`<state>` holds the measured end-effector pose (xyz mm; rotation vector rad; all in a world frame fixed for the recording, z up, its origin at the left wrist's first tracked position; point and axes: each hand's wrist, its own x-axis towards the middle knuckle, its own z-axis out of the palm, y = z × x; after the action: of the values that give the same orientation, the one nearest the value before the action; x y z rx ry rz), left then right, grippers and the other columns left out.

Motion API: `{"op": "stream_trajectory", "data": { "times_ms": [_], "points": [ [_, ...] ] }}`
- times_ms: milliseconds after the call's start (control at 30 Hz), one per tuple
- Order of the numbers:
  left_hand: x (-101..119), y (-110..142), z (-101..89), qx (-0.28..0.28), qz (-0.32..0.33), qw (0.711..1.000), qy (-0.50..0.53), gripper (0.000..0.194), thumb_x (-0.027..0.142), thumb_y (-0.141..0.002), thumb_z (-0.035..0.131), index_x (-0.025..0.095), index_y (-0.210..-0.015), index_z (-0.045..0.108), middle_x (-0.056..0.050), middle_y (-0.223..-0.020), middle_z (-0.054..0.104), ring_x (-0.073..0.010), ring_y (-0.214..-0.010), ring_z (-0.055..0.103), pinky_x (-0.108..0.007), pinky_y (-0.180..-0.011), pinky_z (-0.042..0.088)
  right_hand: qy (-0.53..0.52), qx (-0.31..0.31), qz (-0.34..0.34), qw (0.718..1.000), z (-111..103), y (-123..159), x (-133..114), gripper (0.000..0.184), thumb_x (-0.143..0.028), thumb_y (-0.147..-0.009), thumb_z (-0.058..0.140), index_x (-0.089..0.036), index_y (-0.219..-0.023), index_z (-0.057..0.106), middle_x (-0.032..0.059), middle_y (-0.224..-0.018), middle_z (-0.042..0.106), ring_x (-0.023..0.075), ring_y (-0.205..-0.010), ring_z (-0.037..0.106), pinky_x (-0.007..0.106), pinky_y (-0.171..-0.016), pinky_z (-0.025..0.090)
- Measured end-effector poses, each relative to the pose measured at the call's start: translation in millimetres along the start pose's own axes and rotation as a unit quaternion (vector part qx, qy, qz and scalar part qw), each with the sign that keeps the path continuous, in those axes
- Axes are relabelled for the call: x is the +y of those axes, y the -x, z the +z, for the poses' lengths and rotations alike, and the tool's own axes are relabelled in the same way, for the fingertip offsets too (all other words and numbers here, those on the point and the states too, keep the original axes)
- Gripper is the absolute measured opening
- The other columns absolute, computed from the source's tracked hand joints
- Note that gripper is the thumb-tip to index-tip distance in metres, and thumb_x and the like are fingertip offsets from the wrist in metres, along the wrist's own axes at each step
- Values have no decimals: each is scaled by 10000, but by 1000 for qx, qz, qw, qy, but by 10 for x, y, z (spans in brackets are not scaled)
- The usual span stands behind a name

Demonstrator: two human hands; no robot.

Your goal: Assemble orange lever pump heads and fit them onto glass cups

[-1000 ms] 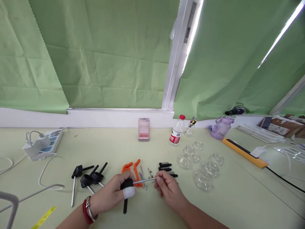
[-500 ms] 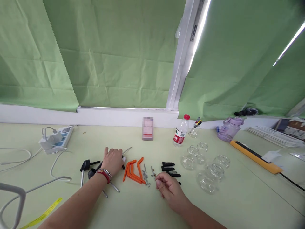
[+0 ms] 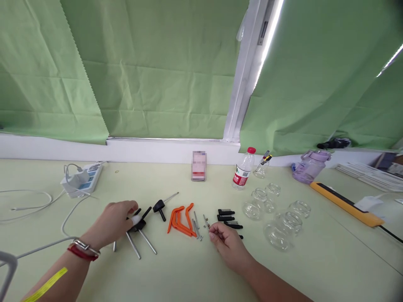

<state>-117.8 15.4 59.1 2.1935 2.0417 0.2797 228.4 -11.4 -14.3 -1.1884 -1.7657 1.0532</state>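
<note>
My left hand (image 3: 115,221), with a white bandage on one fingertip and a red and silver bracelet at the wrist, is curled over a cluster of black-handled metal rods (image 3: 140,235), pinching one black knob. A single black-handled rod (image 3: 161,205) lies free just right of that hand. My right hand (image 3: 227,243) rests on the table with its fingers pinched together beside small screws (image 3: 207,224) and loose metal pins (image 3: 197,228); what they hold is too small to name. Orange bent levers (image 3: 180,218) lie between my hands. Black ribbed parts (image 3: 226,214) lie beyond my right hand.
Several glass jars (image 3: 277,218) stand to the right. Along the back edge stand a water bottle (image 3: 243,174), a small box (image 3: 199,165) and a purple jug (image 3: 310,167). A power strip (image 3: 81,181) with cables lies at the left. A yellow bar (image 3: 346,204) lies at the right.
My left hand carried the black-handled rod away to the left, laid it down, then drew back onto the cluster of rods. My right hand let go of the rod and stayed by the screws.
</note>
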Motion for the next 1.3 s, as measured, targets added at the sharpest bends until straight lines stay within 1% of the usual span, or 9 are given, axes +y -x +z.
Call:
{"op": "stream_trajectory", "data": {
  "times_ms": [100, 233, 333, 467, 533, 633, 867, 1100, 1300],
  "points": [
    [-7, 67, 164, -7, 53, 998, -19, 282, 333, -714, 530, 224, -945, 648, -56, -945, 682, -257, -908, 600, -398, -915, 342, 16, 2, 1, 1000, 14, 0, -8, 196, -354, -865, 468, -184, -802, 543, 8, -695, 529, 138, -624, 454, 251, -586, 393],
    [43, 49, 304, -3, 73, 996, -44, 302, 312, -718, 529, 221, -975, 659, -86, -974, 645, -280, -944, 584, -431, -915, 325, 66, 48, -19, 996, -31, 6, 11, 171, -313, -868, 459, -192, -812, 566, 31, -737, 556, 156, -646, 484, 275, -603, 416],
    [13, 33, 325, -19, 87, 995, -38, 278, 329, -769, 498, 240, -975, 662, -86, -1012, 635, -276, -959, 591, -447, -943, 302, 139, 83, -57, 985, -97, -6, 35, 169, -257, -867, 447, -197, -805, 591, 53, -817, 579, 163, -663, 500, 291, -610, 420],
    [-112, 53, 331, -41, 90, 995, -27, 338, 397, -806, 477, 252, -1068, 635, -107, -1134, 630, -309, -1088, 561, -505, -1010, 231, 241, 86, -101, 961, -135, -57, 65, 189, -169, -853, 463, -199, -834, 648, 71, -916, 603, 206, -842, 520, 332, -729, 421],
    [-183, 73, 335, -55, 83, 995, -29, 410, 422, -779, 513, 246, -1137, 607, -128, -1222, 599, -332, -1165, 514, -536, -1037, 190, 280, 73, -119, 950, -120, -91, 75, 204, -133, -843, 482, -210, -848, 671, 65, -925, 611, 215, -894, 503, 352, -776, 400],
    [-267, 98, 335, -68, 71, 994, -41, 512, 350, -694, 590, 219, -1188, 582, -156, -1324, 527, -349, -1242, 444, -545, -1067, 157, 321, 58, -126, 937, -83, -136, 79, 220, -113, -835, 510, -231, -852, 694, 49, -909, 624, 216, -911, 483, 378, -825, 361],
    [-290, 110, 287, -38, 114, 992, -26, 371, 160, -685, 473, 281, -987, 652, -55, -1205, 622, -289, -1143, 548, -512, -1078, 195, 343, 32, -111, 932, -78, -159, 65, 229, -93, -834, 521, -230, -790, 699, 28, -807, 655, 199, -843, 482, 372, -822, 324],
    [-227, 97, 298, 5, 105, 994, -15, 257, 175, -614, 542, 256, -835, 645, -69, -1289, 563, -315, -1195, 493, -482, -1057, 275, 355, 32, -91, 930, -97, -168, 91, 228, -62, -805, 537, -235, -836, 682, 16, -855, 651, 189, -866, 485, 352, -820, 308],
    [-140, 158, 233, 0, 122, 992, 19, 203, 225, -649, 553, 264, -819, 656, -44, -1292, 560, -320, -1182, 493, -426, -966, 402, 362, 26, -87, 928, -99, -177, 100, 244, -39, -805, 502, -202, -692, 643, 17, -777, 637, 179, -798, 471, 346, -784, 303]
  ]
}}
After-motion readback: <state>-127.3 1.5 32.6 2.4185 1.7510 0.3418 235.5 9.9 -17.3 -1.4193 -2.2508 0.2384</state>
